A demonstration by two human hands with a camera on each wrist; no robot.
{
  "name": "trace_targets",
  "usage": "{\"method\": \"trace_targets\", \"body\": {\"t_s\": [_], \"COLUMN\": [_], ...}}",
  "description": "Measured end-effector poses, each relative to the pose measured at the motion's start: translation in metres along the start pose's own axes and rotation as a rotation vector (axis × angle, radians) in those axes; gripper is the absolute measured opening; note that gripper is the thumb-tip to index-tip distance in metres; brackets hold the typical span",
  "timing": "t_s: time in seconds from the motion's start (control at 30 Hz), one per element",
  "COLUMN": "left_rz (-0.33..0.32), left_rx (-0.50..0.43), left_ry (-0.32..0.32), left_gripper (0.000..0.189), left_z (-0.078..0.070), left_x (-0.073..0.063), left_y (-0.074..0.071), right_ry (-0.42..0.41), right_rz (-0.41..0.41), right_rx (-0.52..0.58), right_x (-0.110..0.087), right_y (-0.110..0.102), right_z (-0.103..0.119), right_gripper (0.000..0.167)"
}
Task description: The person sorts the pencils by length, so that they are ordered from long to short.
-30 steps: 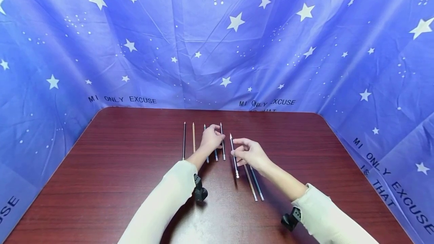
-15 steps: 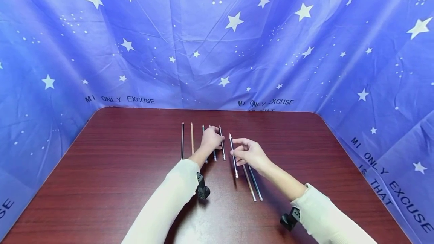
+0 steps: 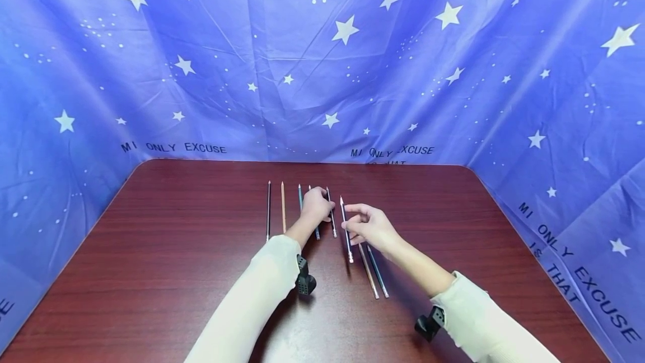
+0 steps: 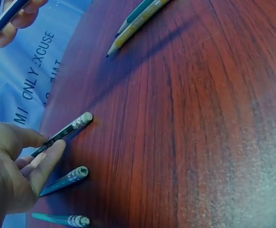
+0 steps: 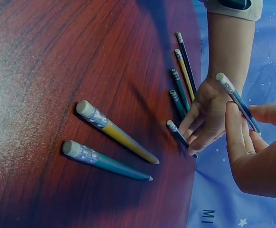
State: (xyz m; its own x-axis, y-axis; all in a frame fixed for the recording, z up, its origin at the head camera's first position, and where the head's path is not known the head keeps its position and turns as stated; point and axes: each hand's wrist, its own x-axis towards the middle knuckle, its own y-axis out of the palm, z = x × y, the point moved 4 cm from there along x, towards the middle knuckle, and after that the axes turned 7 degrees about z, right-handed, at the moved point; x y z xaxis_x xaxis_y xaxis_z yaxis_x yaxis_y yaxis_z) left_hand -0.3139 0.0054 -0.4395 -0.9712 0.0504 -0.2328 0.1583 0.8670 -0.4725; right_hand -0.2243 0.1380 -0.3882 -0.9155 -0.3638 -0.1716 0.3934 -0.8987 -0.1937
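A star-printed blue curtain [image 3: 282,43] closes off the far side and both flanks, and up against it stands the broad reddish-brown table [image 3: 121,262]. Two pale arms reach in from the near edge, the left sleeve [image 3: 252,296] and the right sleeve [image 3: 489,318].

The left hand [image 3: 316,204] is the one that has shifted, a touch to the right over the last second. The right hand [image 3: 372,228] has hardly moved.

On the left, the black pencil [image 3: 269,212], the yellow pencil [image 3: 283,206] and the teal pencil [image 3: 300,198] lie roughly side by side, points to the far side. The fourth pencil [image 3: 317,234] is partly covered by the left hand, but its tip now peeks out beyond it. The dark pencil [image 3: 333,228] comes fifth, pinched between left thumb and finger; it has gone along rightward, so the gap beside the fourth is wider. To my eye that spaces it better in the row, though it isn't let go yet.

The right hand has the blue pencil [image 3: 349,248] pinched, tilted and seemingly clear of the wood. Just nearer lie a second yellow pencil [image 3: 369,273] and a second teal pencil [image 3: 378,273], untouched.
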Motion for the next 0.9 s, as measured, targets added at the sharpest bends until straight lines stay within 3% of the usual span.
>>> {"method": "trace_targets", "body": {"t_s": [0.23, 0.67, 0.9], "left_rz": [-0.002, -0.023, -0.013], "left_rx": [0.115, 0.318, 0.316], "left_ry": [0.019, 0.068, 0.066], "left_gripper": [0.039, 0.015, 0.013], "left_z": [-0.004, -0.007, -0.008], "left_x": [-0.002, -0.006, -0.008], "left_y": [0.002, 0.005, 0.006], "right_ry": [0.017, -0.001, 0.016], "right_rz": [-0.033, -0.100, -0.159], "right_rx": [-0.002, -0.021, -0.045], "right_x": [0.000, 0.006, 0.013], "right_y": [-0.004, -0.024, -0.038], "right_z": [-0.003, -0.005, -0.008], "right_gripper": [0.048, 0.048, 0.047]}}
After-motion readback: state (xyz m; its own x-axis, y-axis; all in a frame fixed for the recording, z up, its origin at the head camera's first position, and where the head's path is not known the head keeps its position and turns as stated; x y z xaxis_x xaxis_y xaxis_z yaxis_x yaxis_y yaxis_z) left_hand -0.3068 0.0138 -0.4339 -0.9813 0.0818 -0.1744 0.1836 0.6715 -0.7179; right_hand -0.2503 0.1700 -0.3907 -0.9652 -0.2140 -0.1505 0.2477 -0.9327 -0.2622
